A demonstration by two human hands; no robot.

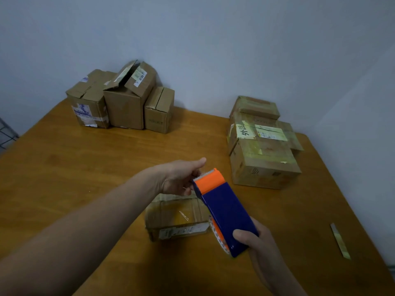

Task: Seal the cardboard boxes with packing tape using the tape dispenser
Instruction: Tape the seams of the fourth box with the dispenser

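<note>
My right hand [255, 242] grips the rear of a blue tape dispenser [225, 212] with an orange front and a toothed blade, held tilted above the table. My left hand [181, 177] is at the dispenser's front end, fingers curled under the blade, pinching at the tape end there; the tape itself is too clear to make out. Below both hands lies a small flat cardboard box [175, 216] with a white label on its near side and clear tape across its top.
Three cardboard boxes [126, 103] stand at the back left of the wooden table [64, 167], one with raised flaps. A stack of taped boxes [263, 150] sits at the right. A strip of tape backing [339, 240] lies near the right edge.
</note>
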